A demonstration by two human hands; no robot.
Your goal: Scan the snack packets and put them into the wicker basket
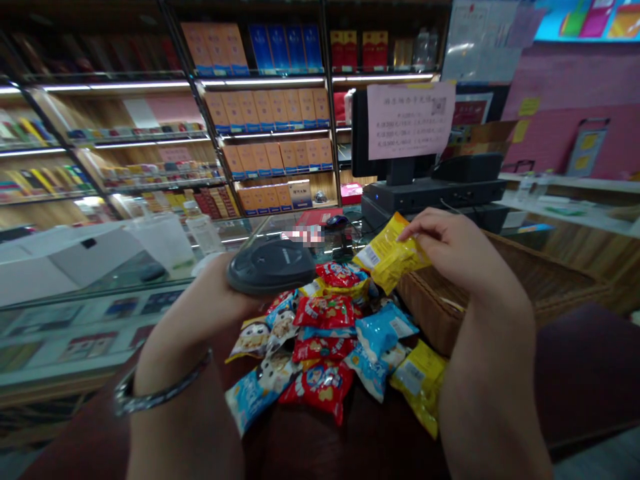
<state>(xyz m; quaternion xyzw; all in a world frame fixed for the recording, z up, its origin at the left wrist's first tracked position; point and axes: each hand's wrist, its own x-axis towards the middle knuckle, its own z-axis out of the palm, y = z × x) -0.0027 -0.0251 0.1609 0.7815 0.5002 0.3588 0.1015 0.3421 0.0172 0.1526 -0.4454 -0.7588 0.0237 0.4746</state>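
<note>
My left hand (pixel 220 283) is closed around a dark barcode scanner (pixel 273 265), its fingers mostly hidden beneath the scanner's head. Between the thumb and fingers of my right hand (pixel 443 240), a yellow snack bag (pixel 390 257) is pinched by its upper edge, a white label facing me. Below both hands lies a heap of small snack bags: red bags (pixel 320 390), blue bags (pixel 383 330) and another yellow bag (pixel 420 383) at the right. The held bag hangs above the heap, beside the rim of a brown wicker basket (pixel 430 317).
A monitor with a pink paper sign (pixel 410 120) stands on a black base (pixel 435 197) behind my right hand. Beyond the scanner is a computer mouse (pixel 337 221). At left, a white box (pixel 65 260) and a clear bottle (pixel 203 230) sit on the glass counter (pixel 100 327). Stocked shelves line the back.
</note>
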